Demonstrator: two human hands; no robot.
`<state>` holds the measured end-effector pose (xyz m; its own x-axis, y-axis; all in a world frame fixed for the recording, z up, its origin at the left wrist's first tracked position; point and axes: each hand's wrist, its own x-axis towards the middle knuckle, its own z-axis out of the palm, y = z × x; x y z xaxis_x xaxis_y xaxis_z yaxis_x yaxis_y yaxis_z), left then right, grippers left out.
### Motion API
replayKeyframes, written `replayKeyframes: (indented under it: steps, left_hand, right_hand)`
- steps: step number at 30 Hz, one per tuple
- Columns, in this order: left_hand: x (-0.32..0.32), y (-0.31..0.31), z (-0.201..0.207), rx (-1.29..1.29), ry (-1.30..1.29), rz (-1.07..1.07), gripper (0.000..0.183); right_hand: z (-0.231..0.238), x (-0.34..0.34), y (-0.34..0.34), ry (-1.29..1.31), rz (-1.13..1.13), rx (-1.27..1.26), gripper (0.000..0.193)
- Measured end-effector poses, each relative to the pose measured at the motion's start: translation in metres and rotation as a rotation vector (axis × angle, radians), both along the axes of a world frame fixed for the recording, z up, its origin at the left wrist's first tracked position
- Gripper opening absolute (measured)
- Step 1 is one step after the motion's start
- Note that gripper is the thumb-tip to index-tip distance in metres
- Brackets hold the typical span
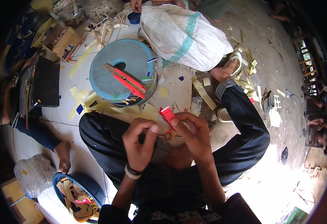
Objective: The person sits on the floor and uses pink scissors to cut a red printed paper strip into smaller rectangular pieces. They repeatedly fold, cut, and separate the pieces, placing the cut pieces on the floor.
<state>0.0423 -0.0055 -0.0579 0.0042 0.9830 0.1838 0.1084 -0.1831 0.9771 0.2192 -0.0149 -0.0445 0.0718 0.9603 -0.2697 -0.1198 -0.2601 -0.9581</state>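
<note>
Nearer the wearer than the round blue-rimmed drum [107,91], the right hand [194,137] grasps a red strip [167,114] between its fingers. The left hand [139,143], also this side of the drum, is released, fingers loosely curled.

A small red strip [166,113], white-edged at one end, sits pinched in the right hand [197,138], pointing toward eleven o'clock.
</note>
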Motion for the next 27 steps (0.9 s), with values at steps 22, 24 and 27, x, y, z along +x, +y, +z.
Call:
replayKeyframes:
  steps: [22, 24, 27]
  left_hand:
    - [-0.055, 0.005, -0.016, 0.015, 0.13, -0.276, 0.026]
    - [-0.055, 0.002, -0.014, 0.022, 0.114, -0.22, 0.028]
    - [-0.049, -0.005, -0.013, 0.026, 0.125, -0.078, 0.03]
  right_hand:
    - [-0.002, -0.045, 0.023, 0.199, 0.149, -0.062, 0.022]
    - [-0.003, -0.051, 0.021, 0.174, 0.125, -0.029, 0.02]
    - [-0.004, -0.064, 0.016, 0.181, 0.036, -0.027, 0.02]
